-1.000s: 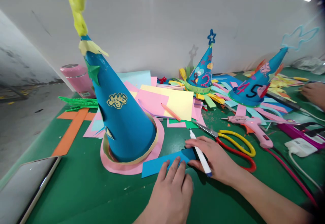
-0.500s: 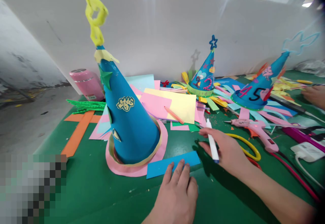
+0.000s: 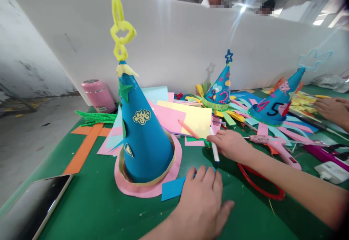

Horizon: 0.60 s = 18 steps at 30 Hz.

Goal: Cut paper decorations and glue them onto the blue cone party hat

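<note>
My left hand (image 3: 203, 198) lies with its fingers outstretched over a blue paper strip (image 3: 173, 188), covering the strip's right part. A white marker (image 3: 214, 150) with a dark blue end is in the fingers of my right hand (image 3: 231, 145), beside the paper pile's front edge. To the left of both hands stands a tall blue paper cone hat (image 3: 148, 145) with a pink brim and a yellow twisted topper. Scissors (image 3: 261, 188) lie under my right forearm; only a red handle loop shows clearly.
A pink glue gun (image 3: 285, 151) and a white plug adapter (image 3: 332, 171) lie at right. Two decorated cone hats, one with a star (image 3: 219, 87), one marked 45 (image 3: 278, 102), stand behind. Coloured paper (image 3: 200, 118), a phone (image 3: 35, 207), a pink bottle (image 3: 98, 95) and another person's hand (image 3: 331, 109) are around.
My right hand has lifted off the blue strip and moved forward with the marker, towards the paper pile. My left hand has slid further over the strip. The camera view has tilted up.
</note>
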Tool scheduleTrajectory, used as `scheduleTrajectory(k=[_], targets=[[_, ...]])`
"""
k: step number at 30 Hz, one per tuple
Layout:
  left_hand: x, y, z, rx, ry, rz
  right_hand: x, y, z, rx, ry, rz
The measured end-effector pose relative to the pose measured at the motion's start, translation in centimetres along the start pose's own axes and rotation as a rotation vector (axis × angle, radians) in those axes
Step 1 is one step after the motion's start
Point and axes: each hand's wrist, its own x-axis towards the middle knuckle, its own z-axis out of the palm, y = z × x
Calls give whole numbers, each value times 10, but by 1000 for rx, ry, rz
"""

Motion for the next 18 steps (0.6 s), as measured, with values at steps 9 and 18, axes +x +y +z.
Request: scheduleTrajectory(k=[9,18], targets=[[47,-36,7,165,-19,-183,-1,3,2,15,64,-24],[52,-42,8,232,-8,-162,-14,0,7,229,171,170]])
